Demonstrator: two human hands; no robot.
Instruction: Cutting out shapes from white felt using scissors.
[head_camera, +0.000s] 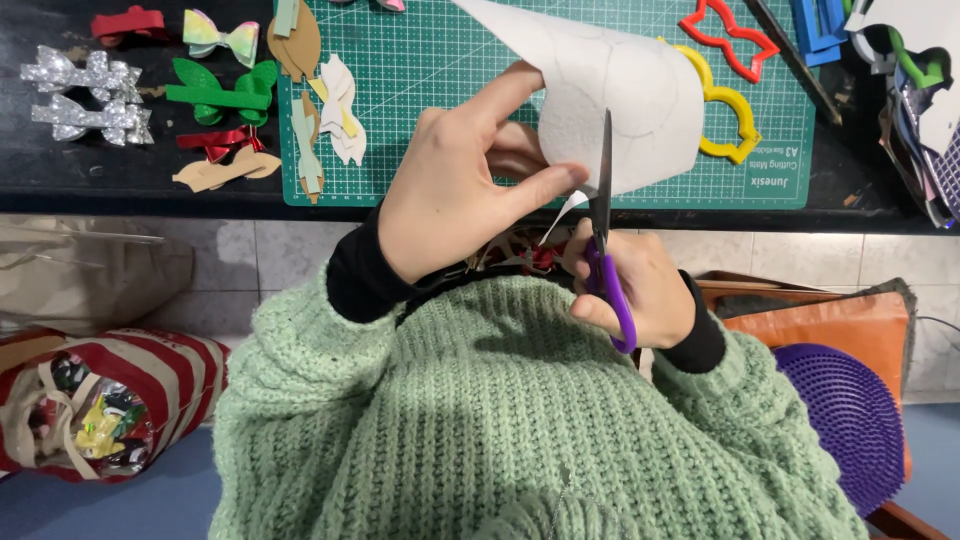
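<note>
I look down over a green knitted sweater (520, 420) to a black worktop, and I place everything from the green cutting mat (440, 90) lying on it. Held up over the mat's near edge is a white sheet (620, 95), curled, with faint pencilled curves on it; its long axis runs from upper left down to lower right. My left hand (455, 195) is closed on the sheet's lower left edge, thumb on top and fingers behind. My right hand (640, 285) sits nearer to me than the mat, clenched through the purple handles of the scissors (603, 215). Their blades point straight away from me, up into the sheet's bottom edge, just right of my left thumb. A thin white sliver curls down there. Left of the mat lie finished bows (215, 90). On the mat's right side rest a yellow bow template (730, 110) and a red one (728, 40).
</note>
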